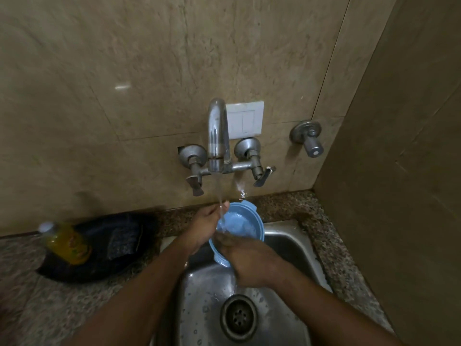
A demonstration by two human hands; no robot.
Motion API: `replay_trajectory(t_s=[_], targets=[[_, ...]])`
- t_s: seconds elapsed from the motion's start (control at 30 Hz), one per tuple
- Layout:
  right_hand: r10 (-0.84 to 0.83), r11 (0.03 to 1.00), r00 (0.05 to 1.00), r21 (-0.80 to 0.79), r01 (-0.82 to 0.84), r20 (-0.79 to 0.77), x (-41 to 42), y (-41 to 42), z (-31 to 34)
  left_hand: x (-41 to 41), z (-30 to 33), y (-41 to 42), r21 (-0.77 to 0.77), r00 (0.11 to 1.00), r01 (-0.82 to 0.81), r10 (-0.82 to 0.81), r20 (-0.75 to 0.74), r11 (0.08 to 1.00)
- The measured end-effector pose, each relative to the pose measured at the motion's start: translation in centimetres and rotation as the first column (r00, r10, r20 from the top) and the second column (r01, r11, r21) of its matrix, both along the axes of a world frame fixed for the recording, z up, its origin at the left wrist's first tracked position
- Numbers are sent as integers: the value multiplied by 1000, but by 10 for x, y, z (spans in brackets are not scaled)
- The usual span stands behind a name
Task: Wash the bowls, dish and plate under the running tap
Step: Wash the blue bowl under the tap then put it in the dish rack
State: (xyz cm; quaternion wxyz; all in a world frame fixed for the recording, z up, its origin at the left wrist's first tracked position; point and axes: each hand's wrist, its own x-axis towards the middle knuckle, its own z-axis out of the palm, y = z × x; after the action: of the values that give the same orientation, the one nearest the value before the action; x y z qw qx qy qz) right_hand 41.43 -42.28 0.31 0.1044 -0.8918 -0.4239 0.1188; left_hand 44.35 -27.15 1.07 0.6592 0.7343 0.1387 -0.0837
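- A yellow bottle point(65, 243) is standing at the far left of the granite counter point(74, 303), leaning against a dark pan point(99, 248) holding what looks like a scrub pad point(123, 239); blur is obscuring detail here.
- The left hand point(205, 227) is gripping the left rim of the blue bowl point(239, 226), fingers curled round its far edge, fingertips sitting in the stream.
- The tap point(218, 136) is running; water is falling onto the bowl's inner face, which is tilting toward the camera above the steel sink point(284, 245).
- The right hand point(249, 260) is holding the bowl's near rim, fingers reaching inside; whether they are rubbing or only steadying, I cannot tell.
- Judgement: the step in hand is rinsing one bowl, early to midway in the task; no other bowl, dish or plate is showing in view.
- Judgement: the next move is calling for rotating the bowl so the stream reaches the whole interior, then draining it over the drain point(239, 317) while keeping a firm wet grip.
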Motion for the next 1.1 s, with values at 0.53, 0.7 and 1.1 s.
replay_trajectory(t_s=[0.53, 0.7, 1.1], targets=[[-31, 996, 991, -84, 42, 134, -6, 10, -38, -7, 2, -1, 163, 992, 118, -123, 25, 980], [-14, 1000, 998, 15, 13, 63, -9, 3, -49, -23, -13, 5, 126, 999, -7, 1, 44, 992], [-400, 903, 916, 186, 388, 34, -23, 25, -49, -37, -9, 4, 274, 998, -5, -13, 66, 962]])
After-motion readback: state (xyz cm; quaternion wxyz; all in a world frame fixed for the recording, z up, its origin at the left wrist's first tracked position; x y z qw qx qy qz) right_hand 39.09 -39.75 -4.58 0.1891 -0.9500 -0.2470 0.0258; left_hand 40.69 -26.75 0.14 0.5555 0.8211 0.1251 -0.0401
